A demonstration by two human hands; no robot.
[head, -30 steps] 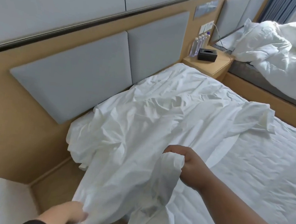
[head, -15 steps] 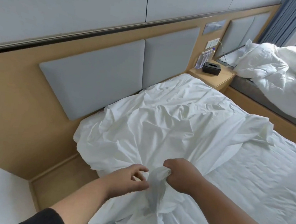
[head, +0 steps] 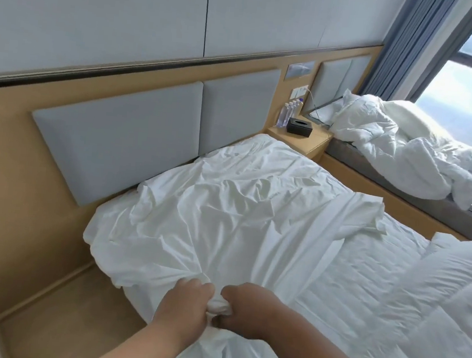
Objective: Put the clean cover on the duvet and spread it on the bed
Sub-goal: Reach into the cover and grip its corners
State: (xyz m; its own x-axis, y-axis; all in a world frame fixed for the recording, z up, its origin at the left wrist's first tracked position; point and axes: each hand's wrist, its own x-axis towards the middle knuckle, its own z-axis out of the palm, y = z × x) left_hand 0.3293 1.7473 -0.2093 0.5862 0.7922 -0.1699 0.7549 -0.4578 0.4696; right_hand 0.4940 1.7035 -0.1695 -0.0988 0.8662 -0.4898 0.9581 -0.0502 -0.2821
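Presently both hands meet at 6 o'clock of the view, knuckles nearly touching, over the near edge of the bed point(head: 340, 313). Left hand point(head: 185, 304): fingers curled round a bunched wad of the white cover point(head: 224, 224). Right hand point(head: 248, 307): fingers likewise clenched into the same wad, just beside the left.

Cover: one, lying crumpled across the head half of the mattress, running from the hands toward 12 o'clock up to the grey headboard panels point(head: 118, 135); one loose corner flops out toward 3 o'clock.

Handling, as a judgement: thin cloth, light, limp, creases readily, no stiffness to hold shape. It will likely slide on the quilted mattress surface when pulled. Best hold looks to be a corner or hem, gathered in a fist as now; a pinch on a flat middle would only drag up folds.

Count:
- headboard panels behind this bed: two
- duvet point(head: 453, 301), bare and puffy, at 4 o'clock: one
- second bed at 2 o'clock with heaped bedding point(head: 398, 154): one
- nightstand point(head: 299, 141) between beds: one
- black tissue box point(head: 299, 126): one
- water bottles point(head: 289, 111): about four, small, hard to separate
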